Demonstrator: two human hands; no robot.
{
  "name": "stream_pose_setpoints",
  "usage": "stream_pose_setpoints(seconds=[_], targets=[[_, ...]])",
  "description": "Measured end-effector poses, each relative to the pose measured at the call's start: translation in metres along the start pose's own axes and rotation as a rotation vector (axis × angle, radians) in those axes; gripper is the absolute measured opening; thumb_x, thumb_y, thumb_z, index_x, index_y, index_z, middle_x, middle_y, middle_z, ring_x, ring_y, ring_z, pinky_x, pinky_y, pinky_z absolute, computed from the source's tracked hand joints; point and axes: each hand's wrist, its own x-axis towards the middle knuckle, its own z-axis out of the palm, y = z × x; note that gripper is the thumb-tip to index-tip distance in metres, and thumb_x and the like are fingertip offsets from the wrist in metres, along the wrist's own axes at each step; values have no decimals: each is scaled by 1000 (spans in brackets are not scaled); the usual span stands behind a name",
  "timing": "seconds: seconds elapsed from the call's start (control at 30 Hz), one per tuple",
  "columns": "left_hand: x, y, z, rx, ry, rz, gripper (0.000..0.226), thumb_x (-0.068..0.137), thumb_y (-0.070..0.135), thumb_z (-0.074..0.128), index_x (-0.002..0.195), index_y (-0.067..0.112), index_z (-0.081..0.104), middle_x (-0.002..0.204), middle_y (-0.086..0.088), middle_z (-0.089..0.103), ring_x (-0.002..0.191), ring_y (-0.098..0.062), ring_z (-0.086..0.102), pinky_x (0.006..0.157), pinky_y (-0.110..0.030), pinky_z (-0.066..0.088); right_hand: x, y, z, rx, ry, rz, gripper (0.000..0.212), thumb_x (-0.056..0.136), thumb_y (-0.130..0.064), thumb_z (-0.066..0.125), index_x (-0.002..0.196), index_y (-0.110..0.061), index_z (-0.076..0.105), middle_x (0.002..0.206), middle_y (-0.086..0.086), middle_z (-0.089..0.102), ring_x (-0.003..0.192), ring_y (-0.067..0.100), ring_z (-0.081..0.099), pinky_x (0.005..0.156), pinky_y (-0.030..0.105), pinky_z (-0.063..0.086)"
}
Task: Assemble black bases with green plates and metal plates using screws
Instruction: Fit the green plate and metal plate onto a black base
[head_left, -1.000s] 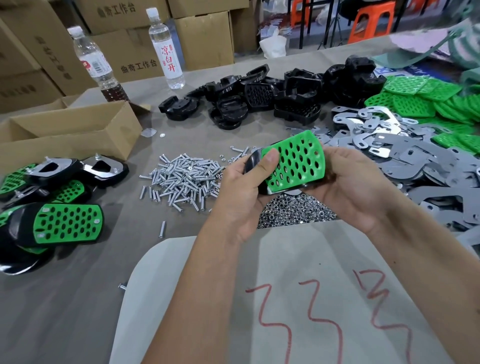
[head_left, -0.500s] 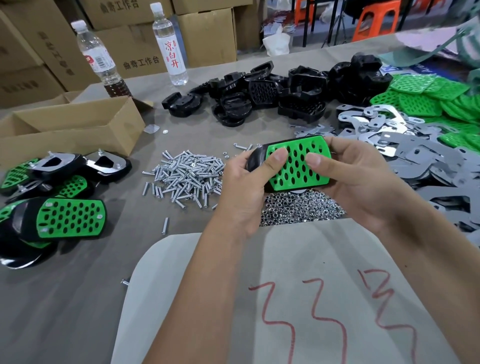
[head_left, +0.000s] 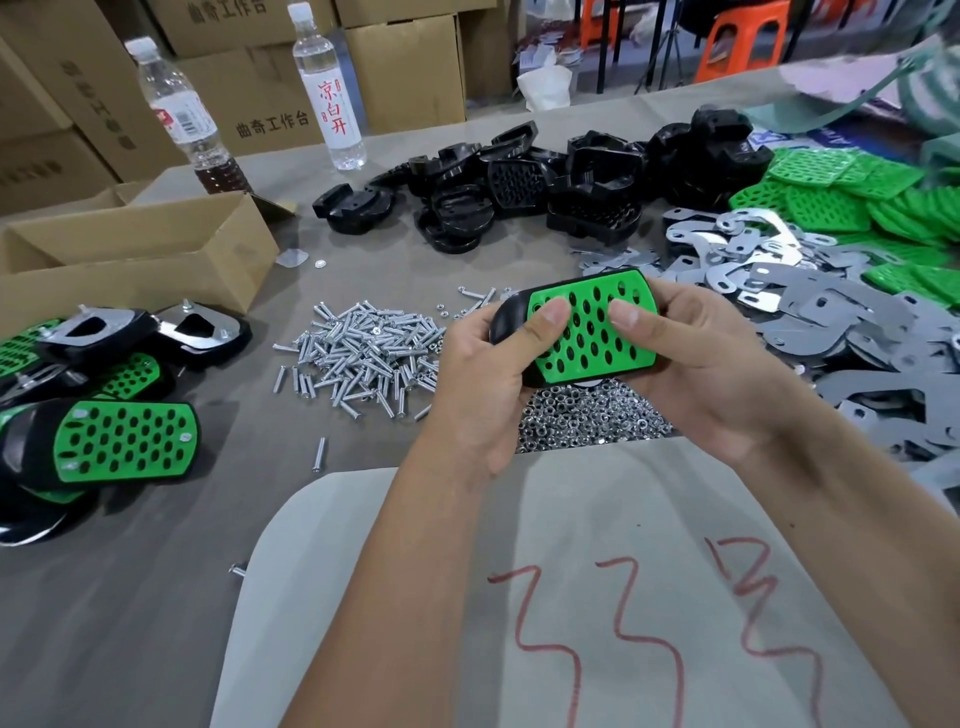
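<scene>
Green perforated plate (head_left: 592, 325) seated on a black base (head_left: 506, 323), held above the surface (head_left: 156, 597) over a heap of small nuts (head_left: 587, 415). Gripped at the near-left end by the left hand (head_left: 488, 384), thumb pressed flat on the green face; clasped at the right end by the right hand (head_left: 711, 364), thumb likewise on the plate, fingers curled beneath. Just left of the hands, a loose pile of screws (head_left: 363, 358), a few strays nearer the edge. Further left, finished assemblies (head_left: 124, 441) stacked beside an open cardboard box (head_left: 135, 260). Behind, a cluster of bare black bases (head_left: 545, 197); to the right, grey metal plates (head_left: 831, 322) spread wide, with more green plates (head_left: 857, 197) heaped beyond them. Two plastic bottles (head_left: 332, 93) upright at the far side, cartons (head_left: 405, 67) behind. Nearest the body, a pale sheet (head_left: 415, 597) marked with red scrawl.
</scene>
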Motion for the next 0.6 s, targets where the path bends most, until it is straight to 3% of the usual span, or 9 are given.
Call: stream_pose_setpoints(seconds=[0.17, 0.27, 0.47, 0.6], targets=[[3, -4, 3, 172, 124, 65, 3, 94, 12, 73, 95, 11, 76, 97, -15, 78, 86, -23, 74, 77, -38, 63, 6, 3, 1, -67, 109, 72, 50, 89, -19, 65, 130, 9, 58, 126, 30, 67, 111, 34, 69, 103, 50, 53], [4, -1, 1, 110, 169, 26, 3, 93, 13, 74, 91, 13, 75, 90, -6, 79, 84, -19, 75, 78, -39, 63, 6, 3, -1, 55, 89, 106, 43, 100, -30, 55, 125, 3, 64, 123, 27, 70, 117, 32, 67, 103, 47, 55], [3, 5, -2, -102, 85, -28, 18, 80, 23, 77, 93, 11, 77, 97, -9, 79, 88, -20, 77, 70, -30, 61, 5, 1, -1, 111, 63, 34, 41, 99, -27, 53, 123, 3, 67, 125, 24, 70, 115, 30, 67, 105, 45, 54], [3, 5, -4, -164, 5, -26, 25, 78, 23, 75, 99, 8, 77, 102, -12, 78, 94, -24, 76, 82, -40, 64, 4, 2, 2, 157, 42, 23, 34, 94, -25, 55, 111, -4, 76, 114, 17, 75, 102, 26, 69, 90, 34, 61]])
